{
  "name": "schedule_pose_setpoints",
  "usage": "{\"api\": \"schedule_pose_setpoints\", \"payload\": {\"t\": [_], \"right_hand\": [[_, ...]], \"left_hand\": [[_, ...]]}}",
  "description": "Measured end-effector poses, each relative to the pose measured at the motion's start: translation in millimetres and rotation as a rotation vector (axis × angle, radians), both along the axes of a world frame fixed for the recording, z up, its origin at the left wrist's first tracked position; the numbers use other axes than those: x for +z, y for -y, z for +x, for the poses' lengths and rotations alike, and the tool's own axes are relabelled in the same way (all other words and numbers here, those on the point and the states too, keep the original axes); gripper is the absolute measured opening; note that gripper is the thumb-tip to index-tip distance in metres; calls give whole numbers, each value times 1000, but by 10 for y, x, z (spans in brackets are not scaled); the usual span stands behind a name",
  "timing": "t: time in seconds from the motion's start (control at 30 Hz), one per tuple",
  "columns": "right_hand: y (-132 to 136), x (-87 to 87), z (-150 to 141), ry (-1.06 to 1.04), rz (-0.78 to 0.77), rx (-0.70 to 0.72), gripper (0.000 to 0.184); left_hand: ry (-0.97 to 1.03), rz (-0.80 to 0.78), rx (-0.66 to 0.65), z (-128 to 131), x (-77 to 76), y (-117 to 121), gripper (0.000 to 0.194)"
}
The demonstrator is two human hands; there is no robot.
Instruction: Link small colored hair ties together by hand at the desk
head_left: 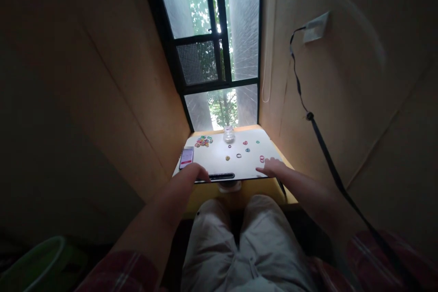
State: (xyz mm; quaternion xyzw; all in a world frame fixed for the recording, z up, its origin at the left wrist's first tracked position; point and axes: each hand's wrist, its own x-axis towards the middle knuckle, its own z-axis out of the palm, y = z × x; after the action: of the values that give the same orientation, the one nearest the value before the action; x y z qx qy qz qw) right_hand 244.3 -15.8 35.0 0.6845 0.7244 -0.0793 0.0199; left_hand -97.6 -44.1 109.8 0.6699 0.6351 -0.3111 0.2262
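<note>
Left hand (191, 175) rests on white board's (219, 162) near edge, fingers curled, holding nothing; right hand (272, 166) flat, fingers spread, just beside a pink ring (262, 159); judged step: gathering scattered rings; next move needs a fine pinch; ring pile (204, 141) far-left, phone (186, 157) beside.

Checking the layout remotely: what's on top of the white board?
On the white board: a heap of coloured rings, scattered rings, a clear jar, a phone. Both hands cover its near edge.
</note>
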Motion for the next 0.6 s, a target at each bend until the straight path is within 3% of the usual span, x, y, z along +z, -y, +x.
{"api": "schedule_pose_setpoints", "payload": {"t": [0.17,0.3,0.6], "right_hand": [[-17,-141,4,-27,164,26,80],[-96,-277,4,-45,273,38,86],[-239,-392,75,-61,250,95,84]], "left_hand": [[22,-46,50,0,-6,-20,78],[37,-57,97,24,15,-2,82],[41,46,144,-28,7,-22,89]]}}
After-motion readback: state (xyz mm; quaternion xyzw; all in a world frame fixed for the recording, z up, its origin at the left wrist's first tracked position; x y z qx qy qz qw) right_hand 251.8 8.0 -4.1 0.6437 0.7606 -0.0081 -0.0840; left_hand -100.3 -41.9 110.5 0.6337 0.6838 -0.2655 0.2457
